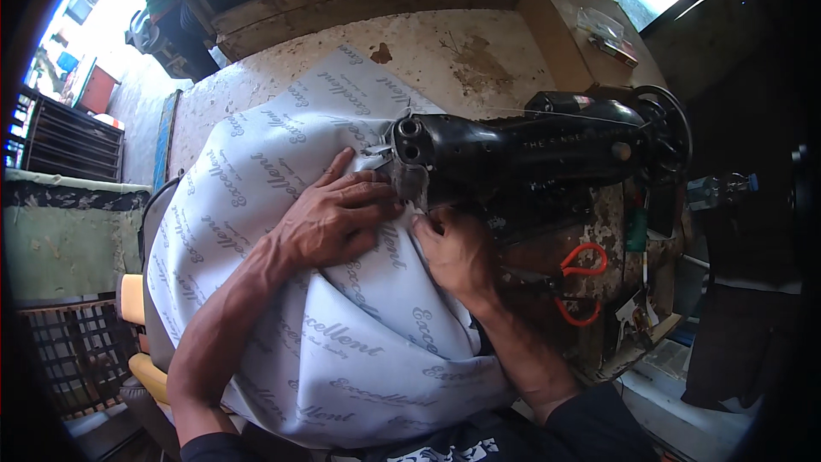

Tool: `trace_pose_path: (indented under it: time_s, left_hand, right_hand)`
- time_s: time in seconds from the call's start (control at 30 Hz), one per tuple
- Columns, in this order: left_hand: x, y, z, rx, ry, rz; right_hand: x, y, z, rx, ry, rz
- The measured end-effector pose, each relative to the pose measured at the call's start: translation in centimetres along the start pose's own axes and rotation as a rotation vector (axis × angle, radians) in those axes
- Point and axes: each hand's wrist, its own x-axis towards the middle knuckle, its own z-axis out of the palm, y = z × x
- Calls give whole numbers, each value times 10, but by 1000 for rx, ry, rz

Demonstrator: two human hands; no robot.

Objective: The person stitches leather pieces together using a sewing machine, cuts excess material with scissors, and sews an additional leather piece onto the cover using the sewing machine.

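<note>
A black sewing machine (505,144) lies across the table, its needle end toward the middle of the view. White cloth (248,162) with grey printed lettering spreads under the machine's head and drapes down over my lap. My left hand (338,216) rests on the cloth just left of the presser area, fingers stretched out and lying flat. Close to the front of the machine's head, my right hand (457,250) has its fingers curled, with thumb and forefinger pinching the cloth's edge. The needle tip and the stitching spot are hidden behind the machine's head and my fingers.
Orange-handled scissors (583,263) lie right of my right forearm. The machine's handwheel (670,130) stands at the right. A worn tabletop (428,47) extends behind, with a clear packet (603,24) at its far right. A plastic bottle (720,192) is beyond the right edge. A person (171,13) is at far left.
</note>
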Motion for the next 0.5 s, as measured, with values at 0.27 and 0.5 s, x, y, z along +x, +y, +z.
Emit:
trace_pose_path:
  time_s: [0.27, 0.5]
  left_hand:
    - [-9, 14, -5, 206, 6, -80]
    - [-181, 58, -52, 665, 541, -1100]
  right_hand:
    - [-1, 17, -1, 76, -19, -92]
    - [-52, 27, -16, 180, -158, 48]
